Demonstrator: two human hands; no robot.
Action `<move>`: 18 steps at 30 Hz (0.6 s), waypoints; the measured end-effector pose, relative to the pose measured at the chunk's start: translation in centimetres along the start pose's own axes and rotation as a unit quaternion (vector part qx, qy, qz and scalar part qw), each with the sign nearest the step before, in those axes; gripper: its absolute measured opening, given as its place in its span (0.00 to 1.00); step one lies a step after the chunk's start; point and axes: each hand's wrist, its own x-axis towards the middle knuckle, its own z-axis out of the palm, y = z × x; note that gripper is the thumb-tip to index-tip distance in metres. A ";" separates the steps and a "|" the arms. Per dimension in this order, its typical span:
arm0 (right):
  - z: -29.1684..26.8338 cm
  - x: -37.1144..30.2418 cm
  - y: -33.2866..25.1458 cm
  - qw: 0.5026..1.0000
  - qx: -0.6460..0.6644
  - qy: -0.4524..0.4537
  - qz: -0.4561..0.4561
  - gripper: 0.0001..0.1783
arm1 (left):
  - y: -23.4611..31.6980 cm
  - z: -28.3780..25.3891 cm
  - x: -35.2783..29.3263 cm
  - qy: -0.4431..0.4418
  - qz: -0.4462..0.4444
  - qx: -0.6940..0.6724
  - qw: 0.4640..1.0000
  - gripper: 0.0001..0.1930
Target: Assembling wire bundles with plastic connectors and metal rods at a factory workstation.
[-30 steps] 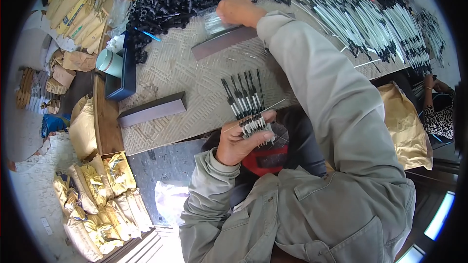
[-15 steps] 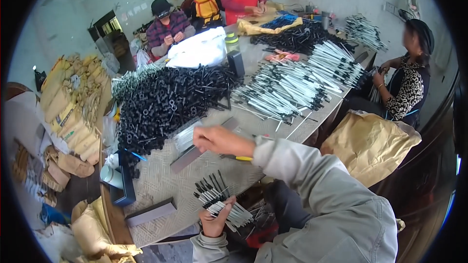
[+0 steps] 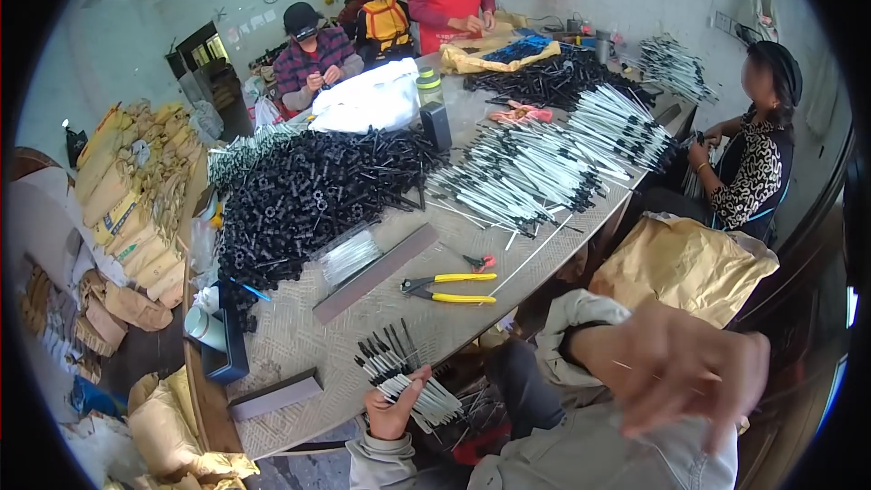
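Observation:
At the table's near edge my left hand [image 3: 392, 416] is closed round a bundle of thin white rods with black tips [image 3: 419, 392]. The black tips fan out toward the table. My right hand [image 3: 676, 367] is raised at the right, large and blurred by motion, off the table. Its fingers are bent together, and a thin, light metal pin shows at them; how many pins there are is unclear. A heap of similar pins [image 3: 350, 257] lies on the table beside a long dark bar [image 3: 376, 274].
Yellow-handled pliers [image 3: 454, 289] and small red-handled cutters [image 3: 480, 263] lie on the table [image 3: 299, 331]. Beyond are a black parts heap [image 3: 318, 191] and many white rods [image 3: 517, 172]. A brown paper sack [image 3: 680, 263] stands at the right. Several people work around the table.
My right hand has swung from the pin heap to the right and toward me, uncovering the pins and pliers. My left hand keeps its hold on the rods, nearly still.

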 end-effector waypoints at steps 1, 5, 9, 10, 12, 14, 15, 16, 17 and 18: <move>0.4 1.2 0.4 0.998 0.005 -0.034 -0.056 0.04 | 0.1 0.0 -0.1 0.007 -0.002 -0.005 1.000 0.06; 1.4 2.9 -0.3 0.993 -0.037 -0.078 0.077 0.20 | -0.6 0.0 -0.3 0.017 0.021 -0.002 1.000 0.08; 1.4 3.5 0.1 0.981 -0.039 -0.148 0.122 0.15 | -0.2 0.0 -0.6 0.027 0.012 0.013 0.999 0.08; 1.8 3.8 0.2 0.984 -0.058 -0.130 0.105 0.14 | 0.1 0.4 -0.5 0.022 0.006 0.019 1.000 0.08; 1.5 4.2 0.5 0.992 -0.002 -0.105 0.063 0.15 | -0.8 0.4 -0.2 0.011 0.022 -0.011 1.000 0.08; 1.4 4.1 1.0 0.992 -0.008 -0.089 -0.086 0.08 | -0.8 0.2 -0.1 0.017 0.012 -0.004 1.000 0.08; 1.3 4.0 1.2 0.984 -0.011 -0.081 -0.160 0.09 | -1.1 0.0 0.0 0.016 0.023 -0.019 0.999 0.08; 1.2 3.8 1.3 0.984 -0.009 -0.079 -0.160 0.09 | -1.1 -0.2 -0.1 0.019 0.024 -0.018 0.999 0.08; 1.1 3.3 1.3 0.989 -0.013 -0.073 -0.130 0.09 | -0.9 -0.4 -0.1 0.020 0.022 -0.007 1.000 0.08; 1.1 3.3 1.4 0.993 -0.019 -0.067 -0.100 0.09 | -0.8 -0.4 -0.2 0.020 0.018 0.003 1.000 0.08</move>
